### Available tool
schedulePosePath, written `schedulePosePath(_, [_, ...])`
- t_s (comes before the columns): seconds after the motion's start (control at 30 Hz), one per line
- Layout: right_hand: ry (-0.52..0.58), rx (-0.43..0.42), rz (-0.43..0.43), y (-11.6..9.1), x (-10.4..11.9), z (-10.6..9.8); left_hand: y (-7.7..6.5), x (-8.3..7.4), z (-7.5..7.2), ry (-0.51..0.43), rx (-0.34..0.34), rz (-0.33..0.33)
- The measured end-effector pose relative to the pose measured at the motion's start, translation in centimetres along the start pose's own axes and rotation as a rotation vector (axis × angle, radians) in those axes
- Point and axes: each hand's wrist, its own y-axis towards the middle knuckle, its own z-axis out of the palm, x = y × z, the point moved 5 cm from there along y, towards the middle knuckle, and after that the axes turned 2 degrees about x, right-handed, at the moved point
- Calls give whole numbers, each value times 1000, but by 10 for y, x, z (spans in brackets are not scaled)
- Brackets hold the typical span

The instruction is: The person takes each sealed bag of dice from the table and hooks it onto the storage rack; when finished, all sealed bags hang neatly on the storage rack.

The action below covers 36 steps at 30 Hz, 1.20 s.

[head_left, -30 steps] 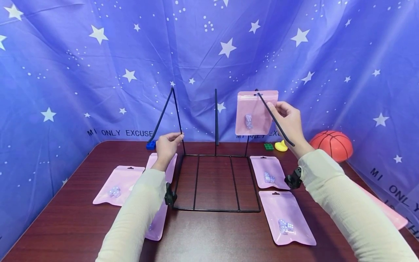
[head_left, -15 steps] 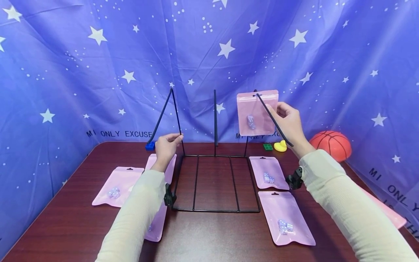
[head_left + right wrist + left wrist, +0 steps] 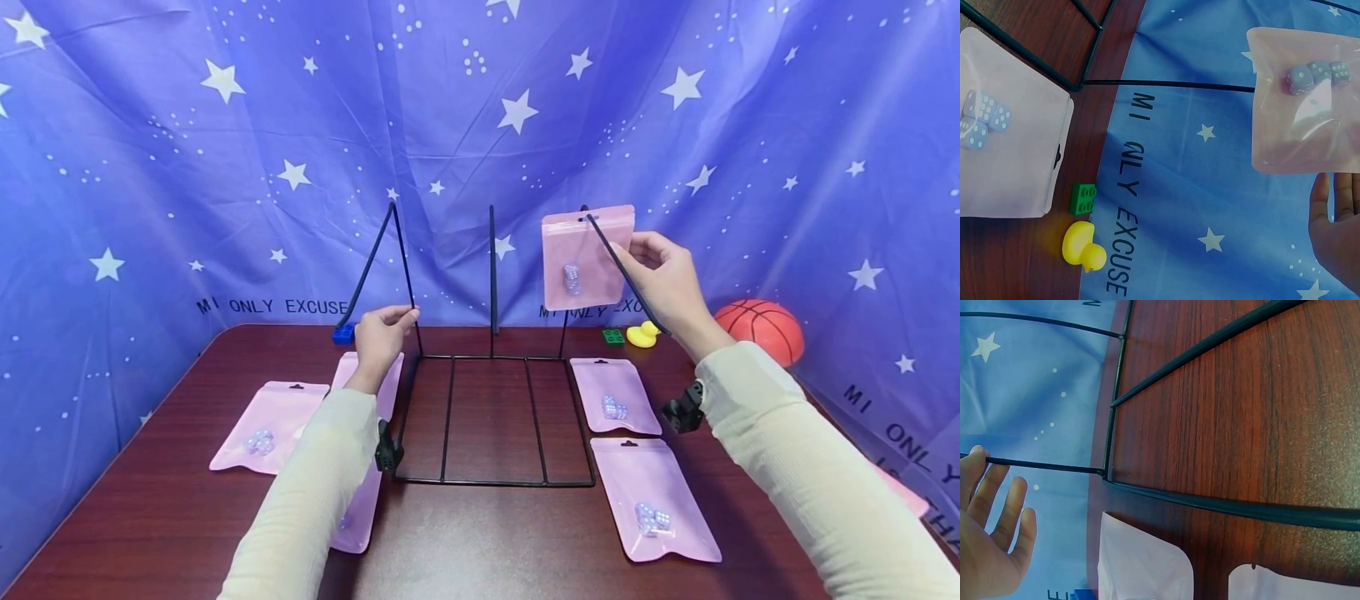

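Observation:
A black wire display rack stands on the table with three prongs at the top. My left hand pinches the rack's left upright between thumb and forefinger, its other fingers loosely spread in the left wrist view. A pink zip bag with dice inside hangs at the right prong, the rod passing through its top slot near the rear end. My right hand pinches that bag by its right edge; in the right wrist view the dice show through the bag, and the hand is partly cut off.
Two pink bags with dice, an upper one and a lower one, lie right of the rack. Several more, including one, lie left, partly under my sleeve. Behind are a blue block, green block, yellow duck and orange ball.
My right wrist and forearm have shifted slightly to the right, with the hand still on the bag. The bag has swayed a little on the prong. My left hand stays at the upright.

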Motion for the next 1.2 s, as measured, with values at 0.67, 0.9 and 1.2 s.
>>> schedulePosePath(0.67, [-9,24,24,1,0,-3,0,0,0,-19,4,-1])
schedulePosePath(0.9, [-23,72,71,-1,-4,-14,0,0,1,-34,14,-8])
schedulePosePath(1.2, [-144,197,184,-17,-12,-42,-1,0,0,-33,20,-19])
